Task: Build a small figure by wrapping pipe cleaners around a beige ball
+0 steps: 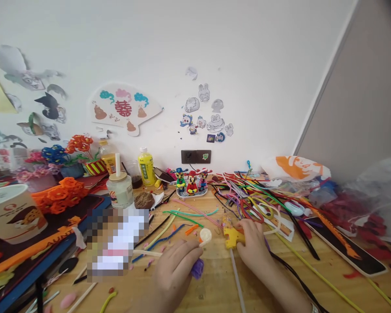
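My left hand [177,267] is closed around a small craft piece made of pipe cleaner. A round cream end with a bit of orange [205,236] sticks out past the fingertips, and a purple fuzzy part [197,268] shows below them. My right hand [252,241] grips a yellow hot glue gun [232,234] that lies low over the table, its nozzle end pointing away from me. A long whitish glue stick [237,280] runs out of its back toward me. The fingers hide part of both held things.
Loose pipe cleaners [247,200] cover the table's right side, beside a long dark board [348,248]. Three small figures [191,184] stand at the back. To the left are a glass jar [120,191], a yellow bottle [146,167], a paper cup [16,213] and orange fuzzy flowers [60,195].
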